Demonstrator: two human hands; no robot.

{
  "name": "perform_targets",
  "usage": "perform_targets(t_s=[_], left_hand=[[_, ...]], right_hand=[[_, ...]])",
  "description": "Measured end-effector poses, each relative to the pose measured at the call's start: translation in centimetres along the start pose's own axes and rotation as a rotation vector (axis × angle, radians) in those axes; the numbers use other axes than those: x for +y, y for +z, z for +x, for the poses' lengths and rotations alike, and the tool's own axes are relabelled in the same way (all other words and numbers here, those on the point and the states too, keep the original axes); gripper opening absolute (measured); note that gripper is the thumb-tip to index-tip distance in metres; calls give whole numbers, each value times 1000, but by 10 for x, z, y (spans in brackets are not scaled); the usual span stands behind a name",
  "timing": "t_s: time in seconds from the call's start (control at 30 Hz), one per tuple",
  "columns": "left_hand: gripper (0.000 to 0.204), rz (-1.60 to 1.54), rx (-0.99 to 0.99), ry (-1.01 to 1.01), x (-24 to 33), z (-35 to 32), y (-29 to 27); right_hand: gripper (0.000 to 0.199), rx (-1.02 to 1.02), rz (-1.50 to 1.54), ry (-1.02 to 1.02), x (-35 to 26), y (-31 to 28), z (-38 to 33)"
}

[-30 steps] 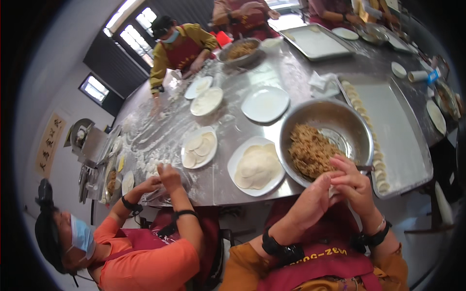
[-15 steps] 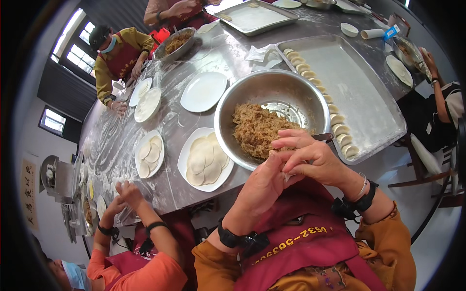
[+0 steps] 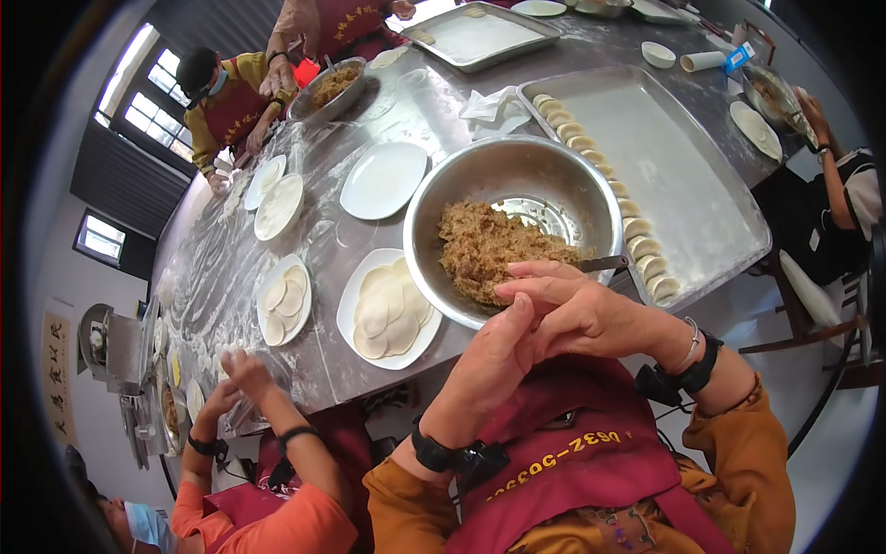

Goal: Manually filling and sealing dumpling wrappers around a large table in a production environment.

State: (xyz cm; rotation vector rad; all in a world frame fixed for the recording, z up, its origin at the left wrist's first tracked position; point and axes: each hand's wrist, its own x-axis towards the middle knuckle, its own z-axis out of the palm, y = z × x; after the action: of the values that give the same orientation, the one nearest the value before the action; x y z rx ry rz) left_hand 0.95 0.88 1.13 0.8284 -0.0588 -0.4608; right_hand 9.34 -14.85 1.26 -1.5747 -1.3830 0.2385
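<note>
I see left hand (image 3: 494, 365) and right hand (image 3: 581, 309) pressed together, grip contents hidden | near rim of round steel filling bowl (image 3: 434, 198) | white plate of round wrappers (image 3: 346, 319) left on counter (image 3: 323, 245).

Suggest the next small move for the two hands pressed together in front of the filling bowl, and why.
Probably carry the piece to the tray: left hand and right hand are closed together, hiding whatever they pinch, and folded dumplings already line the tray's near edge beside the filling bowl.

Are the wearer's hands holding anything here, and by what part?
Cannot be told. The left hand and right hand are pressed together in front of the filling bowl, and the fingers hide whatever lies between them.
</note>
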Motion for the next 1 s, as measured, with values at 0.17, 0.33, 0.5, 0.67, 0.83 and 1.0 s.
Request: perform_targets(t_s=[0.17,0.33,0.5,0.67,0.83,1.0], left_hand=[[52,-105,40,31,-8,3,-3],[51,-120,20,22,-9,2,-4],[53,-165,-8,113,-14,5,3],[58,-193,97,172,-16,3,12],[64,-216,108,212,-24,9,19],[67,-223,114,209,-24,9,19]], right_hand=[[8,-12,-35,-11,2,-2,-4],[6,174,115,136,-5,-5,-11],[7,265,112,102,1,-1,-19],[13,472,529,316,-8,14,-23],[16,563,299,115,8,21,-34],[24,645,468,204,-1,26,-36]])
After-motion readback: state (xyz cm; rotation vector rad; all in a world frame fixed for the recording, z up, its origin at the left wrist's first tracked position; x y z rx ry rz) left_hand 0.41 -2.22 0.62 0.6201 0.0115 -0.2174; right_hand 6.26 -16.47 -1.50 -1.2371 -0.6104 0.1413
